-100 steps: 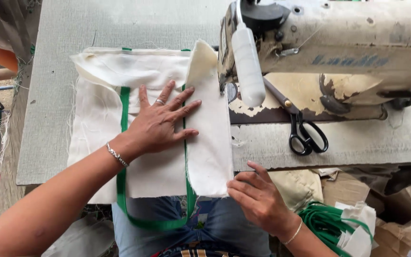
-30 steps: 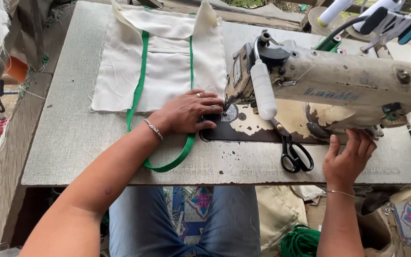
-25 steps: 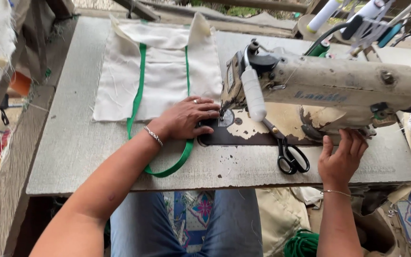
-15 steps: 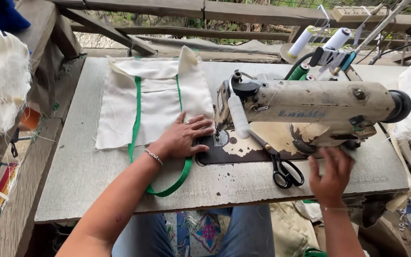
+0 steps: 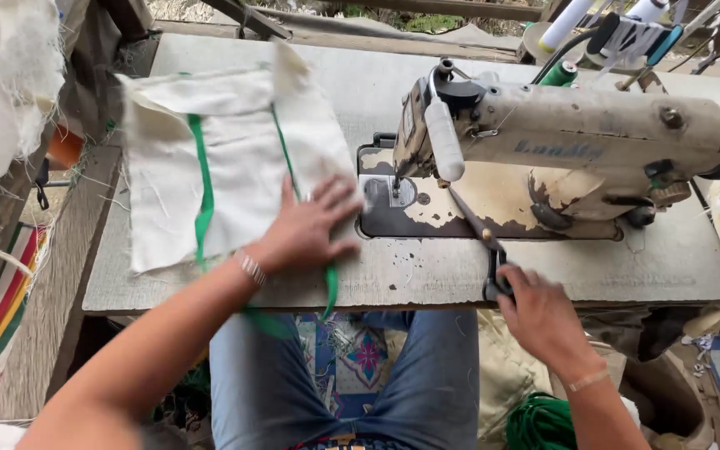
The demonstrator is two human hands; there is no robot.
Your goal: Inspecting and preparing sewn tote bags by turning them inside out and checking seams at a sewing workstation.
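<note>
Cream cloth piece (image 5: 235, 158) with green strap (image 5: 202, 196) lies flat on the grey tabletop (image 5: 427, 275), left of the sewing machine (image 5: 577, 146). Your left hand (image 5: 306, 229) rests palm down on the cloth's near right corner, fingers spread wide, fingertips just beside the machine's needle plate (image 5: 389, 193). A loop of the green strap hangs off the tabletop's front edge below that hand. Your right hand (image 5: 539, 312) is at the front edge of the tabletop, fingers curled over the handles of the scissors (image 5: 481, 237); blades point toward the needle. Whether the fingers are through the handle loops, you cannot tell. Thread spools (image 5: 577, 18) stand behind the machine. Green cord (image 5: 543, 421) lies below, near your right knee.
</note>
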